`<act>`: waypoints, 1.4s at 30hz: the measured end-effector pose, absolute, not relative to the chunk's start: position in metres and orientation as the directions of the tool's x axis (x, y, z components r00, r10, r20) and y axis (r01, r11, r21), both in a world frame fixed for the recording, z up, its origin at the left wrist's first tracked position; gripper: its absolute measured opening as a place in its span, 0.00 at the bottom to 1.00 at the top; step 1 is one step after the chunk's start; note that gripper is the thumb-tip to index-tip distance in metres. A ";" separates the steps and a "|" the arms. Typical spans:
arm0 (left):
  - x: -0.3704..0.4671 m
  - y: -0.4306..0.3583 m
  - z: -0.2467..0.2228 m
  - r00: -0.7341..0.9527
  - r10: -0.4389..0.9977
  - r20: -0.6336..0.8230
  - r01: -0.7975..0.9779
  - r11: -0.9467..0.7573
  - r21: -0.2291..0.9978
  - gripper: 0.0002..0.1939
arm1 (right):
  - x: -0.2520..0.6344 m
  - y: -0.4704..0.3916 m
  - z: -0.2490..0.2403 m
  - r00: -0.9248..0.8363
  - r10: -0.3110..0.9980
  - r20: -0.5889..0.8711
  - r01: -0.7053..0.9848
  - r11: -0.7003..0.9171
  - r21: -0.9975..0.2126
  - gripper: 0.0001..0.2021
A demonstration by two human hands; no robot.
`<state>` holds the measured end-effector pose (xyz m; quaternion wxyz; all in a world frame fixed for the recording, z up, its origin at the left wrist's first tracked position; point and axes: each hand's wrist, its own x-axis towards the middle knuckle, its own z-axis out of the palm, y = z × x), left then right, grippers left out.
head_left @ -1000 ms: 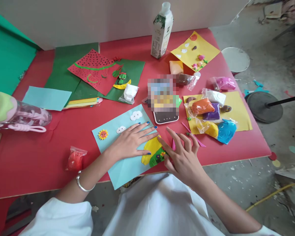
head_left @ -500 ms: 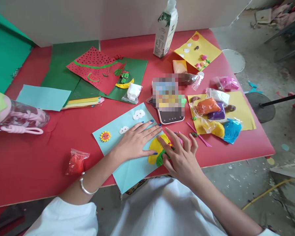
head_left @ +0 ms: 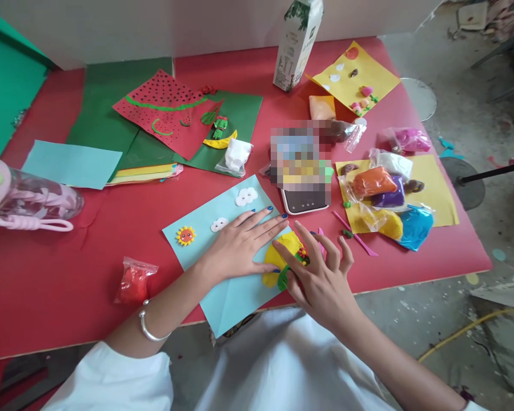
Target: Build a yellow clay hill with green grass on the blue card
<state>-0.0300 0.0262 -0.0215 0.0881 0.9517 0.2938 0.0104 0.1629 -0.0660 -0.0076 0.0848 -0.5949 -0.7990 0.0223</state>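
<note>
My left hand lies flat on a light blue sheet of paper, fingers stretched out, thumb over a yellow clay shape. My right hand is over the paper's right side, fingers apart and bent, the index fingertip at the yellow clay. Small red clay flowers and a green clay piece show between its fingers; the rest there is hidden. A clay sun and two white clay clouds are on the sheet's left and upper parts.
Beyond the sheet lies a phone, screen partly blurred. To the right, clay bags cover yellow paper; a pink stick tool lies nearer. A carton stands behind. At left are a bottle and a red clay bag.
The view has shifted slightly, moving the things on the table a little. My left hand stays flat on the sheet. My right hand stays at the yellow clay, its fingers slightly shifted.
</note>
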 end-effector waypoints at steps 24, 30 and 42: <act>-0.030 0.026 -0.018 0.823 0.564 -0.066 0.567 -0.808 0.162 0.42 | 0.178 -0.059 -0.008 -0.210 0.970 0.120 0.974 0.218 -0.058 0.21; -0.030 0.027 -0.021 0.829 0.559 -0.023 0.555 -0.818 0.150 0.42 | 0.177 -0.058 -0.004 -0.222 0.963 0.155 0.968 0.236 -0.085 0.20; -0.031 0.027 -0.021 0.827 0.561 -0.043 0.560 -0.815 0.149 0.42 | 0.181 -0.057 -0.007 -0.237 0.957 0.167 0.970 0.243 -0.019 0.21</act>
